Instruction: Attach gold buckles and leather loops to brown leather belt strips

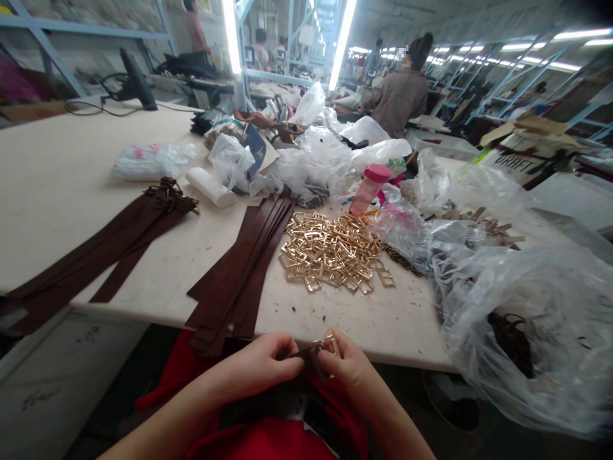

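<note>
Close to my lap, just off the table's front edge, my left hand [283, 358] pinches the end of a brown leather strap [311, 361]. Facing it, my right hand [345, 358] grips a gold buckle [331, 344] between thumb and fingers, at the strap's narrow end. The strap seems to pass through or against the buckle; my fingers hide the exact contact. Beyond my hands lies a heap of gold buckles [332, 246]. To its left, a fanned stack of brown straps [239, 268] overhangs the table edge.
More brown straps with buckles attached [119, 236] lie at left. A pink-lidded jar [368, 191] stands behind the heap. Plastic bags [316, 153] crowd the back, and a large clear bag [536, 319] hangs over the right edge. A person [405, 89] is beyond the table [158, 287].
</note>
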`<action>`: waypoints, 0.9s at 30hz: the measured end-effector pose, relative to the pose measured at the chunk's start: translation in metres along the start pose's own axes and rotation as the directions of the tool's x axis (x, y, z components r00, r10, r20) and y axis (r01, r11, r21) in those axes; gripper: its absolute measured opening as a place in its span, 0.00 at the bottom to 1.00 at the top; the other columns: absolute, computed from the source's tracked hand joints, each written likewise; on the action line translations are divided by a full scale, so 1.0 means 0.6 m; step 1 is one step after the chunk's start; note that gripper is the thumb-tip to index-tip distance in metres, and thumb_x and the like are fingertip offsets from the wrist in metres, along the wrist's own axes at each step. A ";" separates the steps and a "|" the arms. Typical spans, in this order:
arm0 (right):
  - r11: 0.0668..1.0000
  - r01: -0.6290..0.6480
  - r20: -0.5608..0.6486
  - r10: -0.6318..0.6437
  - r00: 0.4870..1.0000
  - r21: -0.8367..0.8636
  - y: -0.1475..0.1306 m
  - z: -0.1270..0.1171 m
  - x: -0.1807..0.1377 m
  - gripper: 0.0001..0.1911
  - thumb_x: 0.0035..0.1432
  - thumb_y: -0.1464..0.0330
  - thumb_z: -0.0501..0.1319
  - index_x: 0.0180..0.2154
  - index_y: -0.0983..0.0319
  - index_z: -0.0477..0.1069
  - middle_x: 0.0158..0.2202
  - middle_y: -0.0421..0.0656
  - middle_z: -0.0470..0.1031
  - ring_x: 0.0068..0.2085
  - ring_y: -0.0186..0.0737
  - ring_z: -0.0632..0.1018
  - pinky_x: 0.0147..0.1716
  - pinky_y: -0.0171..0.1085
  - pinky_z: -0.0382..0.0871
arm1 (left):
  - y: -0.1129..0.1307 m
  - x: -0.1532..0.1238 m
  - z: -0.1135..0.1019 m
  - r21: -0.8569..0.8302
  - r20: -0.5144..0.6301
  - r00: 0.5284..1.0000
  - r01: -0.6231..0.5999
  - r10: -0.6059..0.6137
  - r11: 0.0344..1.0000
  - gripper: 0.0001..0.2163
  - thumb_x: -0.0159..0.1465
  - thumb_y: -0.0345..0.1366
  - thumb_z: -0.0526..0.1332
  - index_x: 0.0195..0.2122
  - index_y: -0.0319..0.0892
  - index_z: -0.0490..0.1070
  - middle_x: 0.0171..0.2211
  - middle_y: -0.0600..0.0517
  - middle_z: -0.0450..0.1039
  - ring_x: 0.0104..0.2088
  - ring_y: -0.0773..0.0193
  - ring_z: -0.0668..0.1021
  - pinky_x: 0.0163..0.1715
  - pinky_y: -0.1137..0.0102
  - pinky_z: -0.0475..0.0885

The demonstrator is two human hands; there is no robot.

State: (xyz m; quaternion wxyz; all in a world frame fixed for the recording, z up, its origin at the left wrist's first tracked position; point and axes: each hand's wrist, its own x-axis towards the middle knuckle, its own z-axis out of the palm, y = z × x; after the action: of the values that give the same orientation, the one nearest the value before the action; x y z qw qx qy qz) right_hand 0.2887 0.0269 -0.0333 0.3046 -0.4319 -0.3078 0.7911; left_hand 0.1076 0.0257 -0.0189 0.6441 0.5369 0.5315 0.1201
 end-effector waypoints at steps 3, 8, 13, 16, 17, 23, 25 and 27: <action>0.991 0.036 -0.027 -0.040 0.999 -0.129 0.007 -0.014 0.003 0.18 0.42 0.61 0.67 0.26 0.62 0.59 0.21 0.33 0.64 0.23 0.28 0.64 0.24 0.29 0.57 | -0.001 -0.006 0.001 -0.160 0.046 0.998 0.042 -0.035 0.986 0.13 0.56 0.46 0.55 0.30 0.40 0.66 0.26 0.56 0.65 0.28 0.66 0.67 0.27 0.74 0.61; 0.860 0.076 -0.173 -0.187 0.967 -0.505 0.015 -0.017 0.008 0.15 0.43 0.64 0.65 0.24 0.61 0.59 0.20 0.33 0.62 0.23 0.30 0.62 0.23 0.31 0.55 | -0.011 0.000 0.012 -0.146 0.024 1.000 -0.012 0.016 0.989 0.16 0.54 0.47 0.59 0.36 0.39 0.68 0.31 0.53 0.69 0.34 0.62 0.70 0.32 0.72 0.64; 0.967 0.092 -0.062 -0.110 0.992 -0.238 0.019 -0.008 0.010 0.20 0.41 0.63 0.68 0.33 0.61 0.61 0.25 0.34 0.65 0.26 0.30 0.66 0.26 0.31 0.58 | -0.010 0.009 0.016 -0.237 0.012 0.998 -0.064 0.069 0.969 0.12 0.54 0.40 0.58 0.36 0.37 0.68 0.33 0.52 0.72 0.37 0.61 0.72 0.37 0.69 0.65; 0.992 -0.002 0.109 -0.012 0.994 0.128 0.034 -0.004 0.011 0.25 0.40 0.61 0.69 0.38 0.62 0.64 0.29 0.38 0.69 0.29 0.31 0.69 0.29 0.31 0.61 | -0.008 0.010 0.015 -0.318 0.013 0.996 -0.074 0.083 0.945 0.11 0.52 0.38 0.59 0.35 0.37 0.68 0.33 0.51 0.73 0.37 0.59 0.73 0.37 0.68 0.65; 0.975 -0.025 0.125 -0.003 0.992 0.221 0.040 -0.002 0.012 0.23 0.41 0.60 0.68 0.39 0.62 0.65 0.30 0.39 0.69 0.29 0.32 0.69 0.29 0.32 0.61 | -0.009 0.010 0.014 -0.328 0.003 0.996 -0.080 0.086 0.941 0.11 0.52 0.38 0.59 0.34 0.37 0.68 0.33 0.51 0.73 0.37 0.59 0.73 0.37 0.68 0.65; 0.916 0.099 -0.019 -0.100 0.995 0.389 0.074 0.010 0.013 0.25 0.43 0.65 0.68 0.45 0.57 0.66 0.42 0.42 0.72 0.42 0.39 0.73 0.43 0.38 0.65 | -0.010 0.014 0.011 -0.420 -0.046 0.998 -0.054 0.039 0.906 0.11 0.51 0.40 0.61 0.31 0.39 0.65 0.28 0.54 0.71 0.32 0.62 0.72 0.34 0.70 0.64; 0.932 0.185 -0.072 -0.171 0.983 0.310 0.080 0.013 0.015 0.32 0.39 0.66 0.70 0.48 0.54 0.63 0.45 0.41 0.71 0.46 0.42 0.72 0.47 0.41 0.63 | -0.008 0.013 0.012 -0.436 -0.044 0.999 -0.019 0.000 0.900 0.12 0.51 0.41 0.61 0.31 0.39 0.65 0.28 0.55 0.70 0.31 0.63 0.72 0.33 0.70 0.64; 0.954 0.224 -0.110 -0.206 0.972 0.197 0.083 0.013 0.017 0.33 0.38 0.65 0.71 0.48 0.54 0.64 0.45 0.42 0.72 0.46 0.44 0.72 0.48 0.43 0.63 | -0.006 0.012 0.015 -0.384 -0.058 0.998 -0.019 -0.004 0.923 0.11 0.51 0.41 0.60 0.31 0.39 0.65 0.28 0.55 0.70 0.32 0.63 0.72 0.33 0.71 0.64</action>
State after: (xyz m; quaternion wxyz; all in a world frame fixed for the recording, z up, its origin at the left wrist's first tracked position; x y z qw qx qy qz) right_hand 0.2662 0.0019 -0.0722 0.4457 -0.3964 -0.2548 0.7611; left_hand 0.1163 0.0246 -0.0269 0.7208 0.3984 0.5140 0.2400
